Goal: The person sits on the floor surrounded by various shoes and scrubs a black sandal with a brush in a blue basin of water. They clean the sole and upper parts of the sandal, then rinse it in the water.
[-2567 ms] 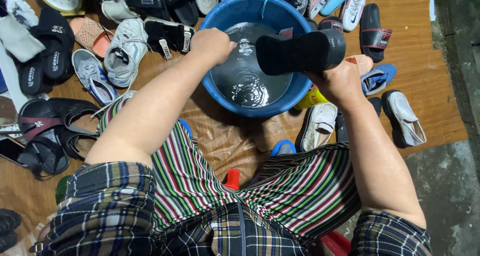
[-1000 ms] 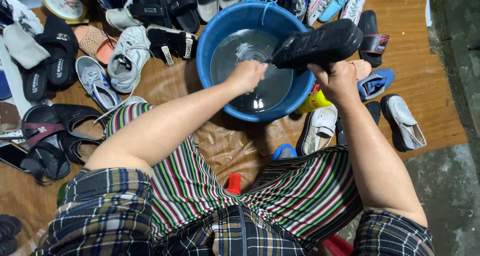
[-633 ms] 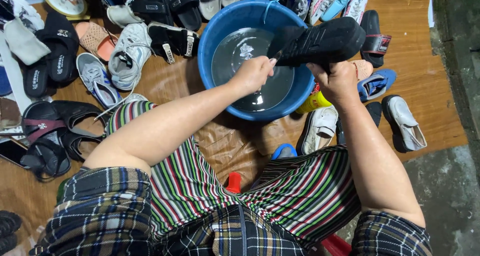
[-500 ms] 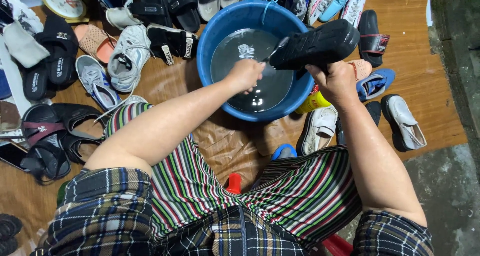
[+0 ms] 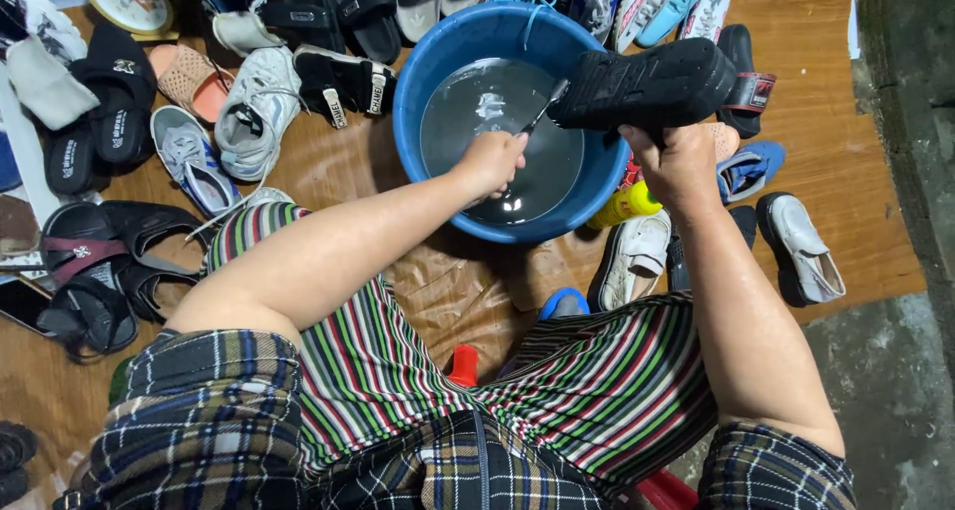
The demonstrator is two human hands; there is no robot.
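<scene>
Black shoe, sole up, is held over the right rim of the blue basin, its toe end pointing left above the water. The right hand is closed around it from below, fingers wrapped on the underside, so the shoe hangs clear of the water. The left hand is curled shut on a thin brush, a toothbrush by its look, whose head touches the shoe's toe end; the fist sits low over the water, near the middle of the basin.

Compared with half a second ago, the shoe has levelled out and lies closer to horizontal, and the left hand has dropped slightly toward the water's near side while the brush remains at the toe. A second ago the hand was in much the same place, so the stroke is short and repeated.

Around the basin the floor holds a scatter of footwear: a black strapped sandal just left of the rim, grey sneakers, a white shoe near the right forearm, and a yellow bottle beside the basin.
</scene>
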